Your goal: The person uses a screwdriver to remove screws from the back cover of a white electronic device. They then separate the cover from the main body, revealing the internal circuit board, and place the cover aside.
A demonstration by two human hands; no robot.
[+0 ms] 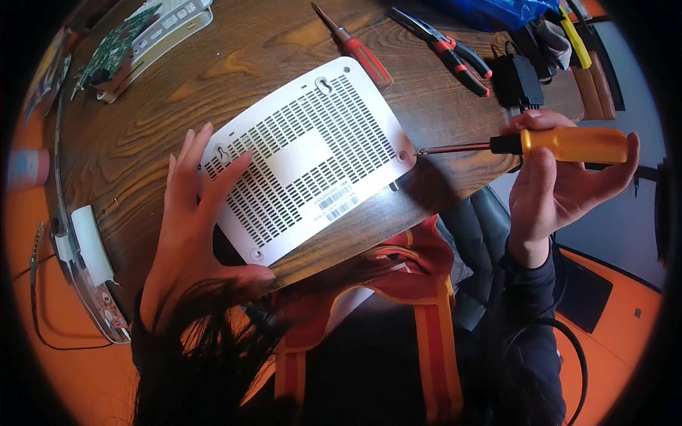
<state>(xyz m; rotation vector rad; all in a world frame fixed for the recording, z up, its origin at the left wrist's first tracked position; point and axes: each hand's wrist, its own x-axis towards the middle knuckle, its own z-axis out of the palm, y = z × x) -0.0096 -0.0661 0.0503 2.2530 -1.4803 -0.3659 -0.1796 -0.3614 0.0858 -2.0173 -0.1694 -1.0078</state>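
A white router casing [300,157] with rows of vent slots and a label lies slots-up near the table's front edge. My left hand [192,206] spreads over its left end, fingers apart, thumb by the near corner. In my right hand [547,184] is a screwdriver [579,145] with a yellow-orange handle and black collar. Its shaft points left, and the tip is at or just beside the screw hole in the casing's right corner; whether it touches a screw I cannot tell. Hair hangs across part of my left wrist.
Behind the casing lie a red-handled screwdriver [366,60] and long-nose pliers [455,57]. A black power adapter [520,79] and a blue plastic bag [501,11] are at the far right. A green circuit board [117,50] leans on a white casing [167,35] at the far left.
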